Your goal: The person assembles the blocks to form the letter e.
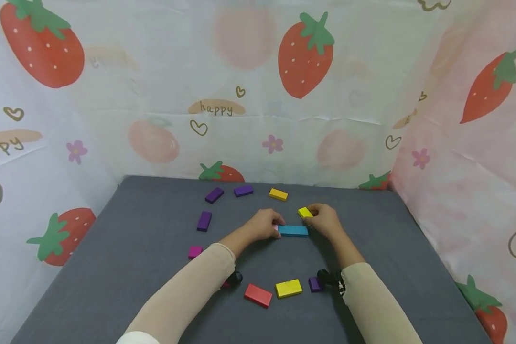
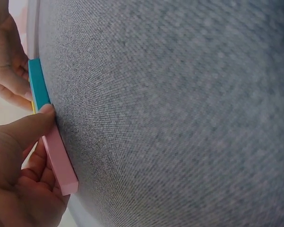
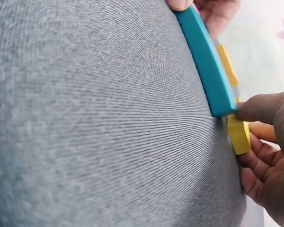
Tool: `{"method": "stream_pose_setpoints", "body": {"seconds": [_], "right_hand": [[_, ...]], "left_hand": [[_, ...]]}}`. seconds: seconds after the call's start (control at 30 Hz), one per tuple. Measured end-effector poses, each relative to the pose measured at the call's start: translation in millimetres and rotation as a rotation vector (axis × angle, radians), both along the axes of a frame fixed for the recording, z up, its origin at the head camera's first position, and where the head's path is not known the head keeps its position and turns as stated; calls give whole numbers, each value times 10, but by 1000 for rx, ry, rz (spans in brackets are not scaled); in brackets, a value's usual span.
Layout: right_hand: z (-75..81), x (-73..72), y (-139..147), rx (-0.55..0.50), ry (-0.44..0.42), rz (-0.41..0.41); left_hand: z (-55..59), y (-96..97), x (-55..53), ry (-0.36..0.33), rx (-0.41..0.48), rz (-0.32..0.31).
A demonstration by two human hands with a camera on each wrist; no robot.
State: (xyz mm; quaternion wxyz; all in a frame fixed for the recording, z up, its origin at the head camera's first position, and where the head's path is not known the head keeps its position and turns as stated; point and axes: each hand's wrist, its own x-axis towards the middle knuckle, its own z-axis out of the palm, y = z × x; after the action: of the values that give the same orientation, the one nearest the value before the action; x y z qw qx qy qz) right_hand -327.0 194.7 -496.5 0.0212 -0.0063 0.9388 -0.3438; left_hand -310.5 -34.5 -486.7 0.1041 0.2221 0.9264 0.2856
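Left hand (image 1: 264, 224): pinching the pink block (image 2: 60, 163), thumb on the near face at its seam with teal, fingers curled behind.
Right hand (image 1: 324, 219): thumb and fingers closed on the yellow block (image 1: 304, 212), at its right end; thumb tip beside the teal end.
Teal block (image 1: 293, 231): between the hands, lying end to end with pink, its far end just beside the right thumb.
Amber block (image 1: 278, 194): beyond the hands, between them.
Purple blocks: two (image 1: 214, 195) (image 1: 243, 191) beyond the left hand and to its left; one (image 1: 204, 221) directly left of it; one (image 1: 315, 284) nearer the person than the right hand, partly covered at the wrist.
Magenta block (image 1: 195, 252): left of the left hand, nearer the person.
Red block (image 1: 258, 295) and second yellow block (image 1: 288, 288): side by side, apart, on the person's side of both hands.
Table (image 1: 146, 229): dark grey, under everything.
Backdrop (image 1: 167, 86): beyond the hands, strawberry print; "happy" (image 1: 216, 109) reads whole, and far left of the left hand a cut-off copy shows "ppy" (image 1: 4, 147).
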Motion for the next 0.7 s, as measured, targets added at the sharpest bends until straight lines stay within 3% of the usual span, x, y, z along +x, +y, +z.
{"method": "stream_pose_setpoints", "body": {"seconds": [0.7], "right_hand": [[75,6,-42,46,-42,15]], "left_hand": [[24,9,15,-12,11,5]]}}
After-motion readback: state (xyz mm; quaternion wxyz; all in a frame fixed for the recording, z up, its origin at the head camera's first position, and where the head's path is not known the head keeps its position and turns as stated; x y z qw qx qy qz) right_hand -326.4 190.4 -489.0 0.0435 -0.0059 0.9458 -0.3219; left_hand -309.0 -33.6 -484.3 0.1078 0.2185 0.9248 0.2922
